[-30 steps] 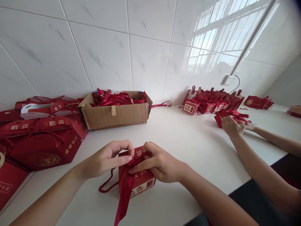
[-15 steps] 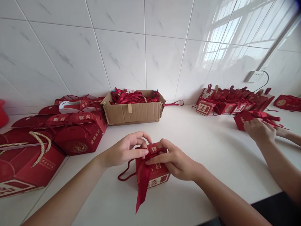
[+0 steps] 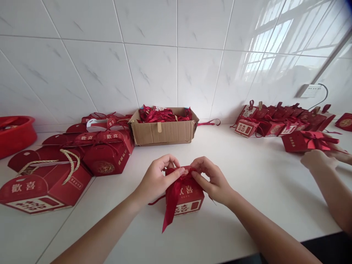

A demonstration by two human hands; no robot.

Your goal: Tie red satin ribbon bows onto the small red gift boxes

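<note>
In front of me on the white counter stands a small red gift box [image 3: 189,196] with pale Chinese characters. A dark red ribbon [image 3: 172,196] is gathered at its top, one tail hanging down the left front. My left hand [image 3: 159,176] pinches the ribbon between thumb and fingers at the upper left. From the right, my right hand [image 3: 213,179] pinches the ribbon at the top too, its fingertips partly behind the box's upper edge. A dark red cord shows at the box's left side, mostly behind my left wrist.
A cardboard box [image 3: 162,134] full of red ribbons stands by the wall. Larger red gift boxes [image 3: 106,157] and a red basin [image 3: 18,135] are at left. Several small boxes [image 3: 271,128] line the right. A co-worker's hands [image 3: 319,161] are beside another ribboned box [image 3: 299,141].
Both my hands have shifted to the top of the ribbon, fingers now at either side of the knot area. The view has turned left. The co-worker's near hand has moved down off their box.
</note>
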